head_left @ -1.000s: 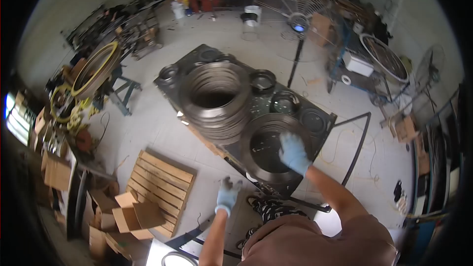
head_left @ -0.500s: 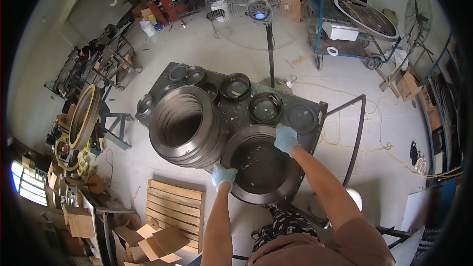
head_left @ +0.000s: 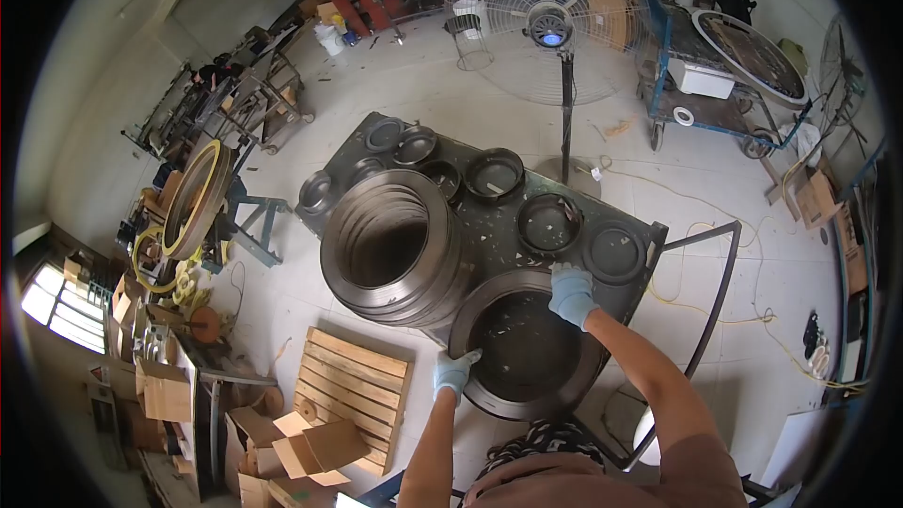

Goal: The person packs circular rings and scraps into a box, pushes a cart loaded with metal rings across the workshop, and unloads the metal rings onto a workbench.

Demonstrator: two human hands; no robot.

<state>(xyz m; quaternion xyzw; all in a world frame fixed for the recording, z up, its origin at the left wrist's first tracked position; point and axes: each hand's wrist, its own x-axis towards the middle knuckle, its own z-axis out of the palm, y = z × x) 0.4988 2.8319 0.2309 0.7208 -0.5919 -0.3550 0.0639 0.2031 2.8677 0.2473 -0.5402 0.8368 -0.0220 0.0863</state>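
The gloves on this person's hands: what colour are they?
Pale blue on both the left hand and the right hand; the head view shows it best.

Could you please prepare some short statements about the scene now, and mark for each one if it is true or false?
1. The left hand and the right hand both touch the near ring. True.
2. The stack of rings stands to the right of the near ring in the view. False: it stands to the left.
3. The wooden pallet lies on the floor. True.
4. The standing fan is on the wearer's side of the dark table. False: it stands beyond the table.
5. The right hand is bare. False: it wears a light blue glove.
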